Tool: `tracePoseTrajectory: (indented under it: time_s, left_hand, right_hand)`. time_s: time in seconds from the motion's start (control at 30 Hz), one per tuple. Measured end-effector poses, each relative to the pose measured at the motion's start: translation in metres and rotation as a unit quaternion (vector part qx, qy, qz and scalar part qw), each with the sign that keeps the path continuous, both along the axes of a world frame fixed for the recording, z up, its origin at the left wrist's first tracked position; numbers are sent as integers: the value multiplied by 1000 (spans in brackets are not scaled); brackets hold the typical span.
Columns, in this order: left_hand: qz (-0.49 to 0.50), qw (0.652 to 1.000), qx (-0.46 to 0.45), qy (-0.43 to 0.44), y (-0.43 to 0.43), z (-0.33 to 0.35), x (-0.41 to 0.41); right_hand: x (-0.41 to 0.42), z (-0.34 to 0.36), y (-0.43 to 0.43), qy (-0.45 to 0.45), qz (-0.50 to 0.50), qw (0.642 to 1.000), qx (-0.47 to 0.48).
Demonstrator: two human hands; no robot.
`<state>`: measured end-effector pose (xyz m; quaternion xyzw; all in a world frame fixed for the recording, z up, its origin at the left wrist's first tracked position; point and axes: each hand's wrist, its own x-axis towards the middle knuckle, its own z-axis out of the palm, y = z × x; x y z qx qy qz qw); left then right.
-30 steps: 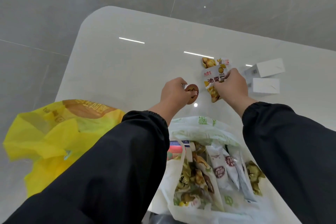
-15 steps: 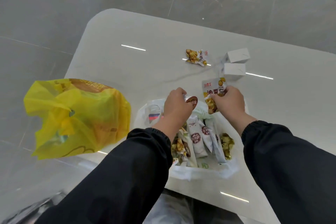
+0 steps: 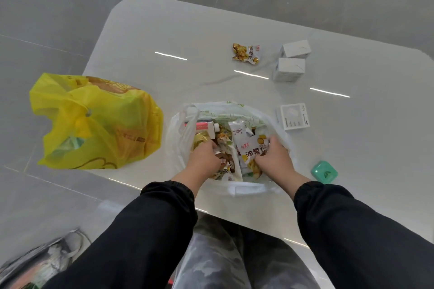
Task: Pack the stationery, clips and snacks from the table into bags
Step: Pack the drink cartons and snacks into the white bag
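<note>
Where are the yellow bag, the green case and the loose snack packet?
yellow bag (image 3: 98, 122), head view, its crumpled side.
green case (image 3: 324, 172), head view, its lid.
loose snack packet (image 3: 245, 54), head view, its printed front.

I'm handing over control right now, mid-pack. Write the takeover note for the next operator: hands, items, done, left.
Left hand: inside the white plastic bag, fingers curled among packets; grip unclear.
Right hand: in the same bag, holding a white-and-yellow snack packet.
Done: the white bag holds many snacks; the yellow plastic bag bulges at the table's left.
Left on the white table: one yellow snack packet, a far plain white box, a nearer plain white box, a printed white box, a small green case.
</note>
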<state>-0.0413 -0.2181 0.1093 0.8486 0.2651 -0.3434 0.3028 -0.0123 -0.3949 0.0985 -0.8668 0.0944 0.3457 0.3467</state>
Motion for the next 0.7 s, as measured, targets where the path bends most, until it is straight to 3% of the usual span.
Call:
tracePoseTrajectory:
  time_s: [0.23, 0.4, 0.7]
  left_hand:
    - [-121, 992, 24, -15, -4, 1, 1]
    - [-204, 974, 69, -67, -6, 5, 2]
    - [-198, 955, 51, -214, -15, 7, 22]
  right_hand:
    - [-14, -8, 8, 20, 75, 995, -58]
    - [-16, -9, 4, -63, 187, 974, -110]
    - [0, 4, -2, -142, 130, 978, -81]
